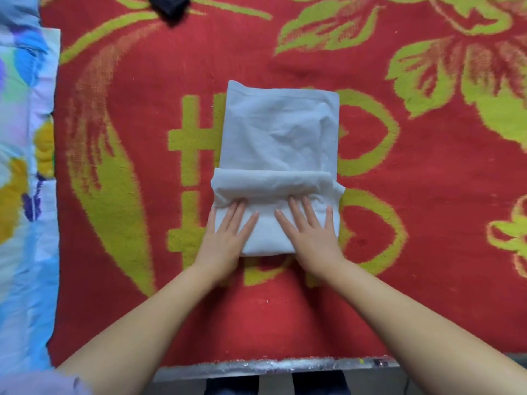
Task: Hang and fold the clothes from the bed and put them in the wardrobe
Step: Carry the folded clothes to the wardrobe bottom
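Along the far left edge lies a pale quilt (20, 172) printed with blue, yellow and purple flowers, bordering the red blanket (427, 195) with yellow-green leaves and characters that covers the bed. Near the top left, a dark garment (171, 7) sits at the far edge, mostly cut off by the frame.

In the middle of the blanket lies the white garment (279, 132), already folded into a narrow upright rectangle, with a rolled or doubled band running across it just beyond the fingertips. The left hand (228, 232) rests flat on the near left part of the cloth, fingers straight and spread, gripping nothing. Just to its right, the right hand (310, 229) lies the same way, flat and open, pressing the near right part.

The step in hand appears to be smoothing the near section before the next fold. To do it well, both palms should press evenly and sweep outward towards the side edges, so trapped creases leave the cloth rather than bunch under the band. The right side edge juts out a little beside the band; tucking it in line would keep the packet square for stacking in the wardrobe, which is not in view.
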Motion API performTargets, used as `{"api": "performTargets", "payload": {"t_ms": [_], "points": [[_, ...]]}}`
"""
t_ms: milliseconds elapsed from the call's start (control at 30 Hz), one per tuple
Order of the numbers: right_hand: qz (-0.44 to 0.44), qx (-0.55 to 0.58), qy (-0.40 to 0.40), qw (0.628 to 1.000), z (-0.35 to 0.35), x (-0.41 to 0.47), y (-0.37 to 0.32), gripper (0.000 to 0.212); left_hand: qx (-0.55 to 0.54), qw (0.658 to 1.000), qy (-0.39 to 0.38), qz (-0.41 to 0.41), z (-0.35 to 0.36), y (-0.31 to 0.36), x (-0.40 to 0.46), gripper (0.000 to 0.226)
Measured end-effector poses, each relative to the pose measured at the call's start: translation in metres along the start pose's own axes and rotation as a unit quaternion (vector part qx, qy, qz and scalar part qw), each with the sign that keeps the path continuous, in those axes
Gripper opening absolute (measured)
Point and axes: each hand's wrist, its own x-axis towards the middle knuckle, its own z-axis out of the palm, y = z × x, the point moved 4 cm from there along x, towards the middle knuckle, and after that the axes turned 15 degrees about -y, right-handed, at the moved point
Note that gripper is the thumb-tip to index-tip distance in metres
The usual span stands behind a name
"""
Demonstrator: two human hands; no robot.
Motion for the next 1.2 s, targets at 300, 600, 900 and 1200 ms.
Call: {"api": "performTargets", "payload": {"t_ms": [300,600,900,1200], "points": [[-0.137,0.108,-0.266,0.948,-0.057,-0.061,-0.006,0.037,-0.193,0.903,-0.339,0.181,-0.05,0.0,-0.029,0.025],[0.026,0.571,0.153,0.806,-0.135,0.023,0.11,0.029,-0.78,0.624,0.006,-0.046,-0.092,-0.096,0.06,0.017],[0.181,0.39,0.229,0.873,-0.082,0.052,0.1,0.034,-0.503,0.805,0.199,-0.245,-0.05,-0.077,0.08,0.024],[0.17,0.266,0.249,0.916,-0.088,0.023,0.089,0.068,-0.261,0.92,0.251,-0.146,-0.067,-0.056,0.047,0.071]]}}
